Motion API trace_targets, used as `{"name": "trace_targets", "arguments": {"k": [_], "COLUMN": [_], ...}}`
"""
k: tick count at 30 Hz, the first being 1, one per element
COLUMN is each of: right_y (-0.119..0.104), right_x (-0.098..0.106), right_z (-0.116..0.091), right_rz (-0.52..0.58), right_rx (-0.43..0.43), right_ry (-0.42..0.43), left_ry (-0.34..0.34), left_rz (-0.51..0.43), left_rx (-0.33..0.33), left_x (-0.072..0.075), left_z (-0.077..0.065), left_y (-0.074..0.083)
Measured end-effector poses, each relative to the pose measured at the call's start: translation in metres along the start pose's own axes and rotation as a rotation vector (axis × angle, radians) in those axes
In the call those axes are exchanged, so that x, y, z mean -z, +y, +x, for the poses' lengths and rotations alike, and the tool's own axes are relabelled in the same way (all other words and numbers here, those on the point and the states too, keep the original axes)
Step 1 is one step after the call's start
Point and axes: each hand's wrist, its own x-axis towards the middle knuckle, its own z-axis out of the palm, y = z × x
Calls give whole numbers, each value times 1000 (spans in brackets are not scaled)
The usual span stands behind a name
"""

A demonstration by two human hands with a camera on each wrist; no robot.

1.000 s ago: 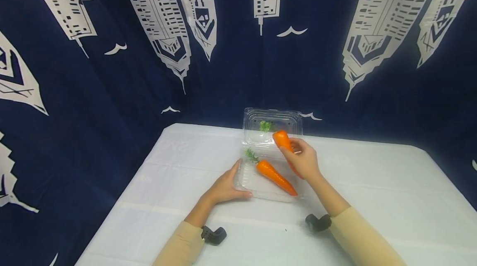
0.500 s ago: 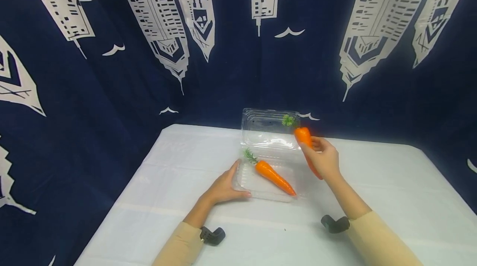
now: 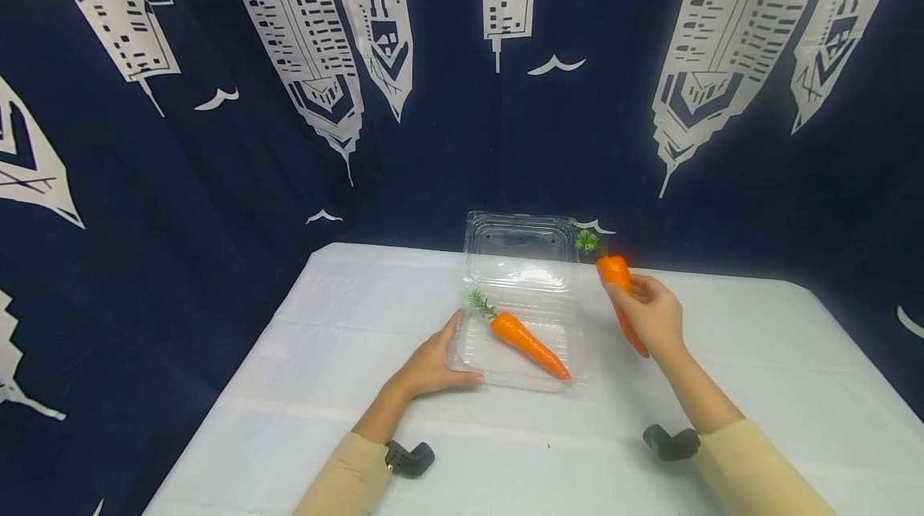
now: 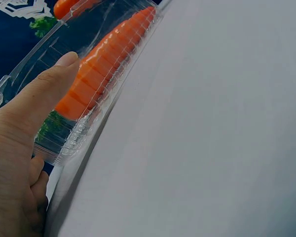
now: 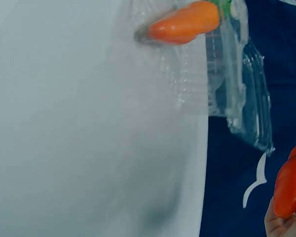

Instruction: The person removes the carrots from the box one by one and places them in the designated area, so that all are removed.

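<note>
A clear plastic clamshell container (image 3: 478, 354) sits on the white table, its lid (image 3: 521, 247) folded back. One orange carrot (image 3: 530, 346) with a green leafy top lies diagonally inside it. My left hand (image 3: 430, 363) holds the container's near left corner. In the left wrist view the thumb (image 4: 54, 81) lies along the container's wall, with the carrot (image 4: 108, 61) showing through the plastic. To the right of the container, my right hand (image 3: 653, 315) grips a second carrot (image 3: 615, 271) above the table, leafy end pointing away. That carrot (image 5: 292, 180) appears at the right wrist view's edge.
The white tablecloth (image 3: 339, 323) extends around the container on both sides. A dark blue curtain (image 3: 462, 155) with white building prints hangs behind the table's far edge. Dark wrist cameras (image 3: 410, 460) sit at both sleeves.
My right hand has moved right with its carrot, from over the container to beside it. The left hand and the carrot in the container have stayed in place.
</note>
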Motion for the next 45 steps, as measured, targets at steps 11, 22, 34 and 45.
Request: {"name": "trace_targets", "arguments": {"k": [11,22,34,45], "right_y": [25,45,54,52], "right_x": [-1,-8,-16,-16], "right_z": [2,-5,-8,-12], "right_rz": [-6,-102,-190,-241], "right_rx": [-141,-155,-177,-165], "right_ry": [-15,-76,-143,-167], "left_ry": [1,1,-6,-8], "left_rz": [-3,-3,-3,-1], "left_rx": [3,-1,4,-7], "left_x": [1,2,1,1], "left_z": [-1,1,-1,-2], "left_y": [-1,-2,-1,0]}}
